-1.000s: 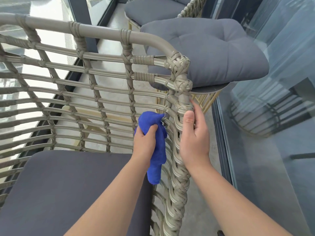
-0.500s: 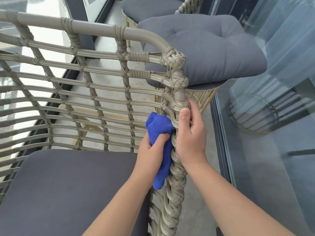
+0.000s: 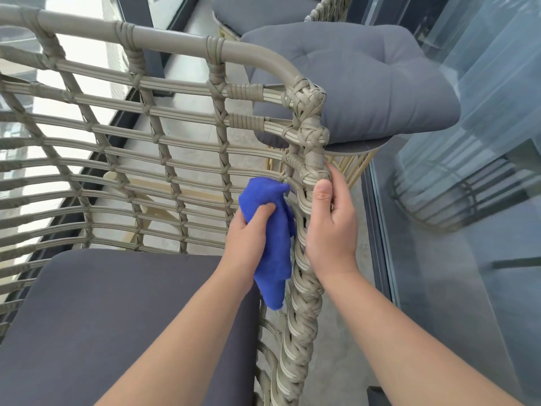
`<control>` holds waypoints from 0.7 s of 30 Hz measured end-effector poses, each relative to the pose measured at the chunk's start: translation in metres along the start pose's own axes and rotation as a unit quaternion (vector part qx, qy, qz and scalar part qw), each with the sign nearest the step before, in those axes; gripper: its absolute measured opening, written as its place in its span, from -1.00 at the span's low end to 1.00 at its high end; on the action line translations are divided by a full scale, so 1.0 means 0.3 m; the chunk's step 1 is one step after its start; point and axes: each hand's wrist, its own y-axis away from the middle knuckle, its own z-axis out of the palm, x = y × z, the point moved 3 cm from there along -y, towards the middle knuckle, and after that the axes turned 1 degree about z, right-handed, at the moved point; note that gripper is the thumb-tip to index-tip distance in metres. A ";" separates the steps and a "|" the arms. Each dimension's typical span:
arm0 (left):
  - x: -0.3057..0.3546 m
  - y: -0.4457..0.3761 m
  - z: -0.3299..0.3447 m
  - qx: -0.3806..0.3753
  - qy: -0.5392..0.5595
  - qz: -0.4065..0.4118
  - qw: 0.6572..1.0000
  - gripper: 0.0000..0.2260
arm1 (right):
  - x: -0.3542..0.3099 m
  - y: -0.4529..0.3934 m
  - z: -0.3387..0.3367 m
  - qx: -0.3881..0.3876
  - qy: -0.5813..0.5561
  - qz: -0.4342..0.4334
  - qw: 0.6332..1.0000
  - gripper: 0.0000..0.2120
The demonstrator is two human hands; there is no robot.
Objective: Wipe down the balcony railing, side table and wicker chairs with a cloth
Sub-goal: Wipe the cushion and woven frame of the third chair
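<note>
Gripping a bunched blue cloth (image 3: 270,230), the left hand (image 3: 248,238) has its fingers and thumb curled round the fabric and presses it against the inner side of the wicker chair's (image 3: 164,159) woven corner post (image 3: 307,177). Cloth: crumpled at the top, a loose tail hanging below the hand beside the post. Right hand (image 3: 330,227): wrapped round the outer side of the same post, thumb flat on the front of the weave, fingers curled behind it out of sight. The two hands sit at about the same height, with the post between them.

Chair: grey-beige woven strands forming an open lattice back, with a smooth tubular top rail (image 3: 164,39) that bends down into the post. Seat cushion (image 3: 102,317): dark grey, lying in the chair below the left forearm.

Beyond the post: a second grey tufted cushion (image 3: 366,83), resting on a round dark tabletop (image 3: 360,146) with pale slender legs underneath. Further back, part of another wicker chair (image 3: 328,10) with a grey cushion. Glass panel (image 3: 468,200) to the right, reflecting the furniture. Dark-framed glass balustrade (image 3: 87,68) to the left, visible through the lattice. Floor (image 3: 190,83): pale grey.
</note>
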 end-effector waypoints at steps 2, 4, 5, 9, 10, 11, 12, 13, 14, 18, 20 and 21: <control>-0.028 -0.049 0.026 0.001 0.000 0.004 1.000 -0.91 | 0.000 -0.001 0.001 0.001 0.005 -0.001 1.000 -0.58; -0.070 -0.070 0.046 -0.013 -0.020 -0.002 1.000 -0.87 | -0.001 -0.001 0.002 0.001 0.007 -0.002 1.000 -0.60; -0.090 -0.072 0.051 -0.018 -0.020 -0.009 1.000 -0.86 | -0.002 -0.002 0.001 0.002 0.006 -0.003 1.000 -0.62; -0.111 -0.046 0.043 -0.013 -0.026 -0.018 0.999 -0.91 | -0.004 -0.004 -0.001 0.007 0.002 -0.006 1.000 -0.61; -0.105 -0.032 0.040 -0.012 -0.030 -0.015 0.999 -0.88 | -0.004 -0.006 0.001 0.009 0.001 -0.006 1.000 -0.59; -0.102 -0.016 0.036 -0.012 -0.034 -0.013 0.999 -0.86 | -0.005 -0.006 0.002 0.011 0.001 -0.006 1.000 -0.56; -0.100 0.002 0.033 -0.013 -0.033 -0.015 0.999 -0.85 | -0.007 -0.005 0.005 0.011 0.001 -0.006 1.000 -0.53; -0.099 0.022 0.027 -0.016 -0.032 -0.016 0.999 -0.85 | -0.009 -0.005 0.007 0.011 0.000 -0.004 1.000 -0.51; -0.097 0.046 0.022 -0.019 -0.027 -0.017 0.999 -0.87 | -0.011 -0.003 0.008 0.010 -0.002 0.000 1.000 -0.50; -0.103 0.130 -0.010 -0.034 -0.022 -0.006 0.999 -0.92 | -0.006 -0.006 -0.001 0.018 -0.019 0.027 0.999 -0.53; -0.113 0.162 -0.032 -0.035 -0.016 -0.008 0.999 -0.92 | 0.005 0.004 -0.010 0.022 -0.036 0.057 0.997 -0.58; -0.119 0.169 -0.043 -0.033 -0.012 -0.010 0.999 -0.91 | 0.014 0.019 -0.016 0.023 -0.047 0.071 0.996 -0.60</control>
